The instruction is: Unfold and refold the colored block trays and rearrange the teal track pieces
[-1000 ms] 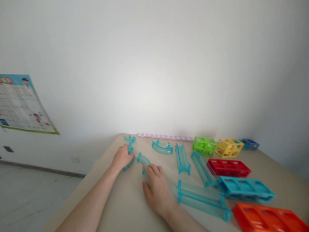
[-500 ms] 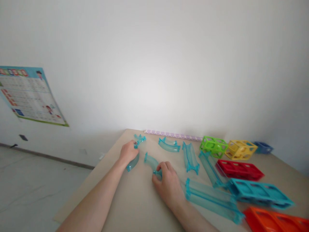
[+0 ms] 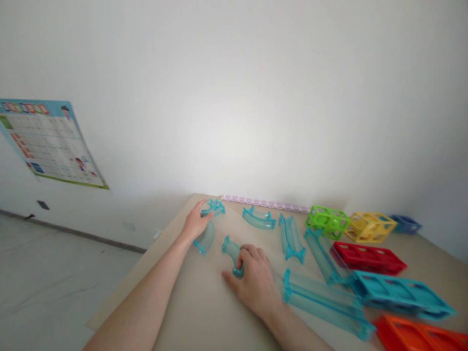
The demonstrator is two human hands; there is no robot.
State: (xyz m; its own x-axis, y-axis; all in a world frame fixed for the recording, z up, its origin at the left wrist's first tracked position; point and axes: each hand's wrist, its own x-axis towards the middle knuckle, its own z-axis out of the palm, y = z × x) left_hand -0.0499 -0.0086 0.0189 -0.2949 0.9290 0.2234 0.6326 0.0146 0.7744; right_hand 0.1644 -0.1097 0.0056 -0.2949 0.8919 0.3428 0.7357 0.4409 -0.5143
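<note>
My left hand (image 3: 196, 222) is at the table's far left corner, thumb and fingers closed round a clear teal track piece (image 3: 218, 209), partly hidden by the hand. Just below that hand, a curved teal track piece (image 3: 206, 239) lies on the table. My right hand (image 3: 255, 274) rests over another curved track piece (image 3: 231, 249), its fingers bent at the near end. The right thumb is spread away from this piece, which lies on the tabletop.
To the right lie a short curved track (image 3: 259, 219) and straight teal tracks (image 3: 325, 302). Beyond them are green (image 3: 328, 222) and yellow (image 3: 371, 226) cube frames, a blue block (image 3: 405, 224), and red (image 3: 368, 258), teal (image 3: 402, 294) and orange (image 3: 420, 336) frames. A purple-white strip (image 3: 265, 203) runs along the wall.
My left hand has moved slightly back and left, uncovering more of the curved track below it. The right thumb has moved away from its track piece. The view has shifted slightly.
</note>
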